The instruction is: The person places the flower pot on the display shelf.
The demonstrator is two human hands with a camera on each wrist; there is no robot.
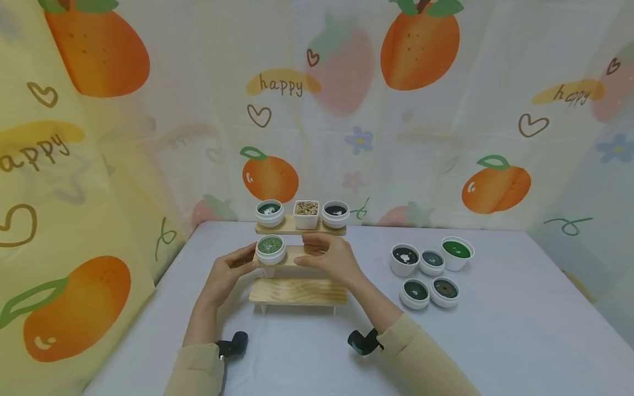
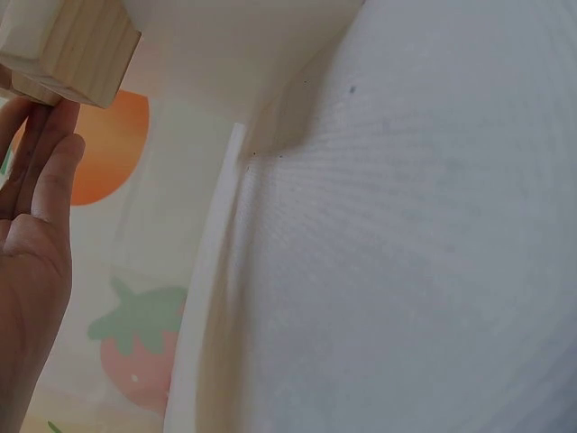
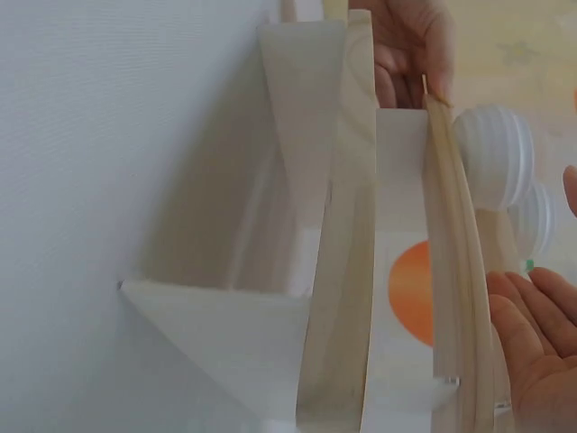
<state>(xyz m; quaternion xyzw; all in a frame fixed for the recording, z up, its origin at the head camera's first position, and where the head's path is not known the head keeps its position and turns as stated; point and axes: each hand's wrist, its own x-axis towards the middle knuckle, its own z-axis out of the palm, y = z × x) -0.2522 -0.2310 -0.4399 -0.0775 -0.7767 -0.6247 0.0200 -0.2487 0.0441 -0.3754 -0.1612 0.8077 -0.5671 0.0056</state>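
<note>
- One patterned backdrop (image 1: 198, 110) begins at the far left; five oranges are printed on it, two on the left-hand panel and three across the back.
- Two hands are in the scene. The left hand (image 1: 223, 278) touches the left end of the middle step, just beside a cup; the pictures do not settle whether it grips the wood, so I cannot tell.
- Three wooden steps stand at three heights: the top step (image 1: 289, 226) at the back, the middle step (image 1: 297, 253), and the front step (image 1: 298, 291) on white supports.
- On the top step, three containers in a row: one round cup (image 1: 269, 214) with dark green contents, one square cup (image 1: 306, 220) with a speckled tan filling, one round cup (image 1: 335, 218) with dark contents.
- On the middle step, one white cup (image 1: 271, 250) with green contents, upright at the left end.
- The right hand (image 1: 334, 257) is at the right part of the middle step, fingers apart and loosely extended, with no cup in its grasp.
- Two dark wrist cameras (image 1: 365, 341), one per wrist.
- On the white table (image 1: 520, 319), to the right, five round cups (image 1: 404, 267) cluster: three behind, two in front, the back right one bright green inside.
</note>
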